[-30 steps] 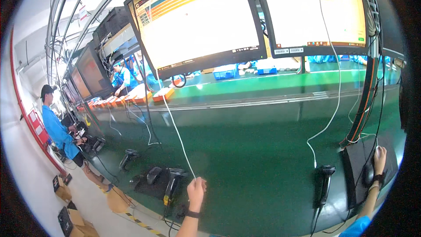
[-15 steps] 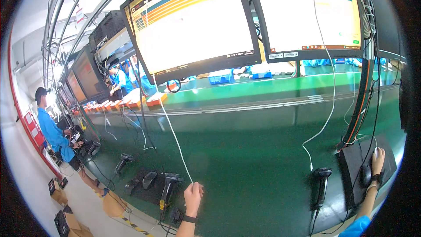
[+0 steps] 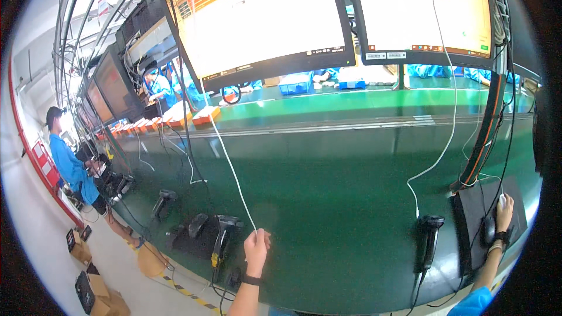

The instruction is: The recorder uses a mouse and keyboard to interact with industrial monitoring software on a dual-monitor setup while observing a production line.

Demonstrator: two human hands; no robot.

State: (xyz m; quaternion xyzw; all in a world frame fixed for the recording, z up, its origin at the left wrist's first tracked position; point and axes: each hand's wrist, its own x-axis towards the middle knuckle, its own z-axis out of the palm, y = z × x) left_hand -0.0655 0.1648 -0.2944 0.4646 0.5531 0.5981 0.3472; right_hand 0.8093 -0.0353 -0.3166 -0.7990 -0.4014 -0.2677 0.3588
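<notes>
My left hand [image 3: 256,250], with a black band at its wrist, is closed around the lower end of a white cable [image 3: 230,162]. The cable hangs down in front of the left monitor [image 3: 266,23]. Whatever is at its end is hidden in my fingers. At the far right, my right hand [image 3: 504,215] rests over a white mouse [image 3: 502,201] on a black mat [image 3: 475,206]. A black mouse [image 3: 488,231] lies beside that wrist. Left of the mat is a black barcode scanner [image 3: 431,237]; another scanner [image 3: 224,235] with a yellow part lies beside my left hand.
A second monitor [image 3: 427,17] hangs at the right, and another white cable [image 3: 455,111] dangles before it. The green bench [image 3: 328,222] runs across. Orange-and-white boxes [image 3: 175,118] line its back left. A person in blue [image 3: 67,161] stands at the left near cartons [image 3: 96,298].
My view has shifted slightly, so the monitors sit higher in the picture. Both hands keep their holds on the cable and the white mouse.
</notes>
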